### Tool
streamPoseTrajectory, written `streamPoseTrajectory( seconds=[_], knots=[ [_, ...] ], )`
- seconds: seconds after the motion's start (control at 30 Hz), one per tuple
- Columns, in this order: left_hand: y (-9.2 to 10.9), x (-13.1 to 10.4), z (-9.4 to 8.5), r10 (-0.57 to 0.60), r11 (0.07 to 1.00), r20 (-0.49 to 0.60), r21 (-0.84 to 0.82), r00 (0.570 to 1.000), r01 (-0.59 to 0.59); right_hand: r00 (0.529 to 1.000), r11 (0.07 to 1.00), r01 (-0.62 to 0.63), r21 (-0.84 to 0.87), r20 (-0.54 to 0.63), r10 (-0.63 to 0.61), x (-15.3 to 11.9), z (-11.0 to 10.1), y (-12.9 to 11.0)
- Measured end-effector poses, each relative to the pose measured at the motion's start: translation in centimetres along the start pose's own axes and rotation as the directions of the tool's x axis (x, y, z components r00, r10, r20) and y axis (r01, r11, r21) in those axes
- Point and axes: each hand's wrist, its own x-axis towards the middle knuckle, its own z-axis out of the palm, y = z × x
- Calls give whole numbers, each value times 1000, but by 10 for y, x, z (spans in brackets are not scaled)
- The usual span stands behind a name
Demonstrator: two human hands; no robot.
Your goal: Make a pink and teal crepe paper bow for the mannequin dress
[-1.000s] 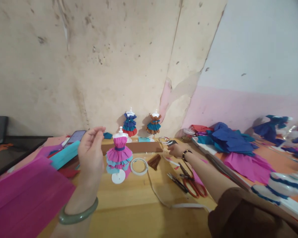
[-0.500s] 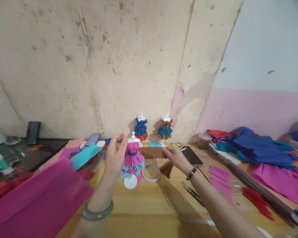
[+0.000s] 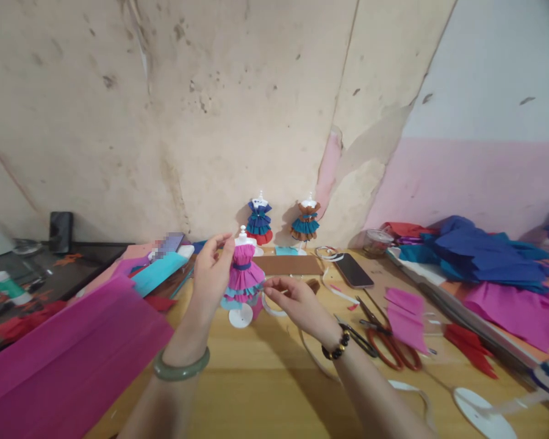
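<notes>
A small white dress form (image 3: 243,236) wears a pink crepe-paper dress (image 3: 243,274) with a dark blue waistband and light-blue ruffles at the hem. Its round white base (image 3: 240,316) shows below the skirt. My left hand (image 3: 211,268) is closed at the form's left side, thumb along the bodice; some fingertips are hidden behind it. At the skirt's right edge, my right hand (image 3: 297,302) pinches the lower ruffle between thumb and forefinger. A white tape roll (image 3: 273,306) lies partly hidden behind the right hand.
Two dressed forms, one blue (image 3: 259,219) and one brown (image 3: 305,221), stand by the wall. A brown strip (image 3: 293,264), a phone (image 3: 354,270) and orange-handled scissors (image 3: 387,341) lie on the table. Pink paper (image 3: 73,360) spreads at left; blue paper (image 3: 480,250) is heaped at right.
My right hand has come away from the brown strip and moved left and nearer, to the skirt's edge. My left hand stays at the form. The view has tilted slightly downward.
</notes>
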Motion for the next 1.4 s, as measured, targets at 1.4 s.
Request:
streamPoseTrajectory(
  seconds=[1.4],
  knots=[
    [19, -3, -9, -107, 985, -118, -144, 987, 90, 969, 865, 246, -438, 128, -211, 71, -13, -91]
  ],
)
